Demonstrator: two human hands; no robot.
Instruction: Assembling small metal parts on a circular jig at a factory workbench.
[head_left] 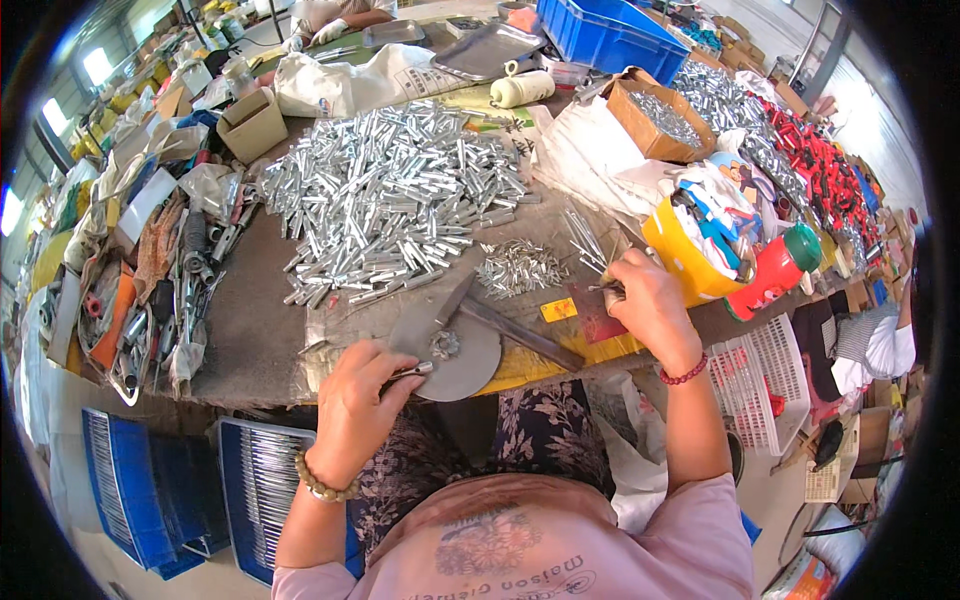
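Now the left hand (355, 402) pinches a small, shiny metal piece (422, 368) by the round grey plate (474, 362) on the brown bench (245, 325), maybe to steady it, but the curled right hand (648, 302) hides whether it holds anything.

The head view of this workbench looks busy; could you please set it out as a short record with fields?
Left hand: holds a small metal piece by the disc's left side
Right hand: beside thin metal rods; its grip is unclear
Grey disc: at the bench's near edge
Hammer: partly over the disc
Large pile: silvery metal tubes
Container: yellow tub, at right
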